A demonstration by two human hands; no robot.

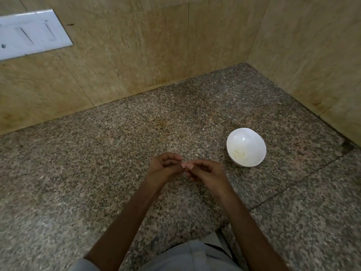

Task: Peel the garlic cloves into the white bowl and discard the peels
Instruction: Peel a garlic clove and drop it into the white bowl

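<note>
Both my hands meet above the speckled granite counter near the middle of the view. My left hand (pixel 165 165) has its fingers curled, and my right hand (pixel 203 170) faces it with fingers curled too. Their fingertips pinch a small pale garlic clove (pixel 184 165) between them; most of it is hidden by the fingers. A white bowl (pixel 254 141) stands on the counter to the right of my right hand. A few pale peeled pieces (pixel 239 153) lie in its bottom.
The granite counter (pixel 117 163) runs into a corner of beige stone walls (pixel 136 51) behind and to the right. A white switch plate (pixel 29 34) is fixed on the wall at upper left. A seam (pixel 293 182) crosses the counter at right.
</note>
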